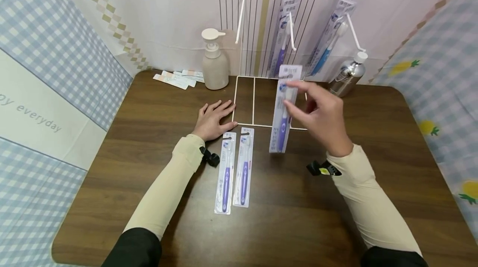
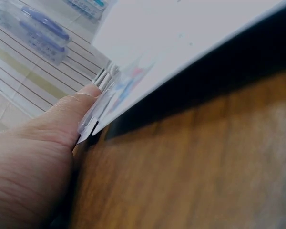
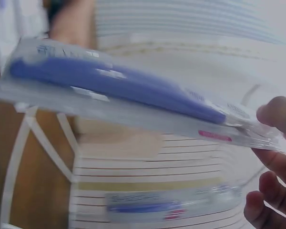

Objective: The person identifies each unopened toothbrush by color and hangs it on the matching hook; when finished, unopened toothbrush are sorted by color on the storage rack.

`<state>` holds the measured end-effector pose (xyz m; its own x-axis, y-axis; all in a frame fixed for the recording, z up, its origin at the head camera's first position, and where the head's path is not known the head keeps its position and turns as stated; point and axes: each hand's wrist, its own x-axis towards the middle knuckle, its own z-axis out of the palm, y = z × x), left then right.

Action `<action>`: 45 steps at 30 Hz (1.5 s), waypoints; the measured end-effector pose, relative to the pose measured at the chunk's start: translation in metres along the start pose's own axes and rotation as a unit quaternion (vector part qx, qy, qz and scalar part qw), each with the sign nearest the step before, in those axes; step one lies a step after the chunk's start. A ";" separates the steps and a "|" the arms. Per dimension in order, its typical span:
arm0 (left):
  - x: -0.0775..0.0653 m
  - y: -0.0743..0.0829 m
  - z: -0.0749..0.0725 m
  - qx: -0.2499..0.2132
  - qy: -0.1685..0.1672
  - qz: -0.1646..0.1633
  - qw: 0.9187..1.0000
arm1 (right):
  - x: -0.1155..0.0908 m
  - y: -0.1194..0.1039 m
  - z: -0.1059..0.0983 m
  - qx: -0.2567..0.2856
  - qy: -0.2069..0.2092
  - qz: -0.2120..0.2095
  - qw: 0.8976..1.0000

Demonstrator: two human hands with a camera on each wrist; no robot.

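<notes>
Between thumb and index finger, my right hand (image 1: 323,111) pinches a packaged toothbrush (image 1: 282,134) near the top of its card. It is held upright above the front of the white wire rack's base (image 1: 254,103). In the right wrist view, its purple handle (image 3: 119,88) shows through clear plastic. My left hand (image 1: 213,121) lies on the table with fingers spread, its fingertips at the left edge of the rack's base. Two more purple packaged toothbrushes (image 1: 225,184) lie side by side below it. On the rack hang purple packs (image 1: 280,53) at the middle hook and a blue pack (image 1: 324,57) at the right hook.
The rack's left hook (image 1: 240,18) sticks out with no pack on it. A beige pump bottle (image 1: 215,69) stands left of the rack, beside several flat packets (image 1: 179,78). A silver bottle (image 1: 347,77) stands to the right. Printed curtains (image 1: 179,18) enclose the table.
</notes>
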<state>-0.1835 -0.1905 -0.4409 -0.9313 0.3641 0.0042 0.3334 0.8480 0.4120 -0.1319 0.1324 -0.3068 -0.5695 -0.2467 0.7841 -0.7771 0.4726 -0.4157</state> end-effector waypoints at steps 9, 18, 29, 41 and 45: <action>0.000 0.000 0.000 0.000 0.007 0.001 1.000 | 0.039 0.002 -0.011 0.005 0.021 0.014 1.000; 0.000 0.000 0.000 0.003 0.001 -0.001 1.000 | 0.055 0.025 0.003 0.017 0.006 0.029 0.999; 0.000 0.001 -0.001 -0.003 0.006 0.002 1.000 | 0.086 0.063 0.026 0.060 0.024 0.159 0.985; -0.001 0.001 -0.001 -0.004 0.003 0.001 1.000 | 0.109 0.088 0.038 0.070 0.032 0.211 0.974; -0.001 0.001 -0.002 -0.003 0.000 -0.002 1.000 | 0.109 0.089 0.038 0.076 0.032 0.202 0.976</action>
<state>-0.1828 -0.1907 -0.4385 -0.9325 0.3612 0.0027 0.3293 0.8470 0.4173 -0.2734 0.1150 -0.2759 -0.8235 -0.0112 0.5672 -0.5262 0.3889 -0.7563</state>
